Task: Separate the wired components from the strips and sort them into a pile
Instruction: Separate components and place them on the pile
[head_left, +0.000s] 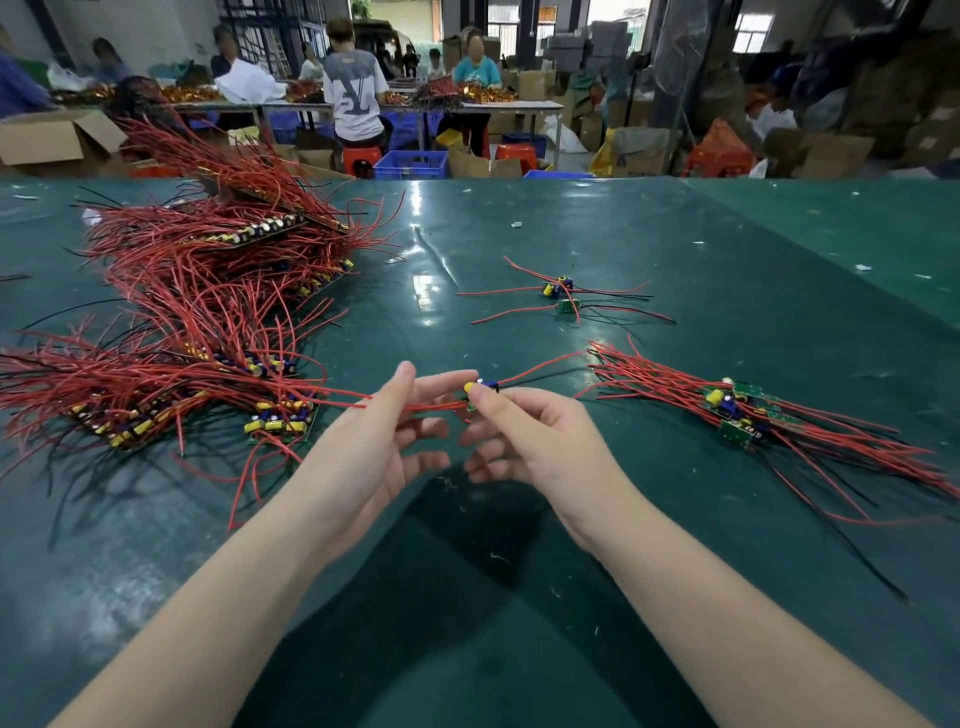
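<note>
Mid-frame, right hand (524, 441) pinched one component (480, 389); left hand (384, 436), fingers loosely spread, held its red wires. Best carry it w/ wires trailing to the pile (737, 410) at right, away from strips (208, 312) at left.

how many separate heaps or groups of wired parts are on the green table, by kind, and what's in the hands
Unseparated strip heaps, left side: 1
Sorted pile of loose components, right side: 1
Small loose cluster, middle far: 1
Single component held between left hand and right hand: 1
Total: 4
</note>
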